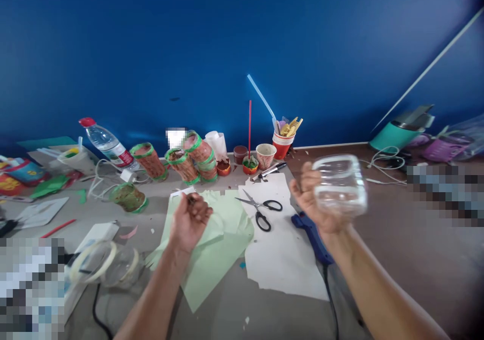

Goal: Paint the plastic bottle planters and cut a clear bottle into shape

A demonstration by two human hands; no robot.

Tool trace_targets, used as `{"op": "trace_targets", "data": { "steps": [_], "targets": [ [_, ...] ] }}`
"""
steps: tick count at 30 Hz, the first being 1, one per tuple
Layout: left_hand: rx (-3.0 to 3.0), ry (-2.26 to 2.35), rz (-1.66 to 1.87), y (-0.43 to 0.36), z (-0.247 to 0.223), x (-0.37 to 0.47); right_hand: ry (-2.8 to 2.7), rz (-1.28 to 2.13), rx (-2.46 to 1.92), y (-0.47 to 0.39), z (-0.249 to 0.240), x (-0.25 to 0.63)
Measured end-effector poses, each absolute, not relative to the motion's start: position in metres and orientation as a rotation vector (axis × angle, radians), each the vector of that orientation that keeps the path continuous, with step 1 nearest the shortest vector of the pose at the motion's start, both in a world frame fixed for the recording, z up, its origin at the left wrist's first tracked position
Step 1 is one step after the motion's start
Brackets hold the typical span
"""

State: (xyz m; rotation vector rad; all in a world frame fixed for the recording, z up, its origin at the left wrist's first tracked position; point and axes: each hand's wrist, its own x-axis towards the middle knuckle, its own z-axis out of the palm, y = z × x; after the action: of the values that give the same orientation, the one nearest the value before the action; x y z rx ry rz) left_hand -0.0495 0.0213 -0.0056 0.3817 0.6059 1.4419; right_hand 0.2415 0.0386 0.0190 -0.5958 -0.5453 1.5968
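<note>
My right hand [322, 201], raised at the right, holds a clear plastic jar [340, 183] lying on its side, slightly blurred. Over the pale green paper [223, 239] is my left hand [192, 216], palm turned up and fingers curled in. Something dark shows among those fingers, too small to name. Black-handled scissors [260, 209] lie spread apart between the hands, on torn white paper [282, 254]. Just below my right hand rests a blue glue gun [312, 236] with a black cord.
Several brown cups with green rims [185, 166] stand along the back. A red-capped water bottle [109, 146] leans behind them. Paper cups with utensils [283, 140] and small paint pots [249, 164] are near the blue wall [227, 42]. Clear rings or jars [102, 264] lie front left.
</note>
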Motion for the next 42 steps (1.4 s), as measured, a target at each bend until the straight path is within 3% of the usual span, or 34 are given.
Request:
{"op": "trace_targets", "data": {
  "steps": [7,15,22,30,37,42],
  "targets": [
    [0.574,0.53,1.272,0.003,0.0,-0.023,-0.598,1.987,-0.406,0.027,0.001,0.205],
    [0.557,0.495,1.133,-0.003,0.002,-0.036,-0.591,2.023,-0.246,0.036,-0.011,0.211],
    [0.888,0.366,0.698,-0.023,-0.006,-0.014,-0.591,2.03,-0.268,0.035,-0.012,0.207],
    [1.582,0.157,0.33,-0.024,0.016,0.007,-0.545,2.004,-0.323,0.034,-0.019,0.209],
    [1.292,0.255,0.11,-0.038,-0.004,0.006,-0.574,2.021,-0.356,0.034,-0.017,0.208],
    [1.544,0.263,0.324,-0.034,0.006,0.005,-0.562,2.041,-0.334,0.032,-0.018,0.206]
  ]
}}
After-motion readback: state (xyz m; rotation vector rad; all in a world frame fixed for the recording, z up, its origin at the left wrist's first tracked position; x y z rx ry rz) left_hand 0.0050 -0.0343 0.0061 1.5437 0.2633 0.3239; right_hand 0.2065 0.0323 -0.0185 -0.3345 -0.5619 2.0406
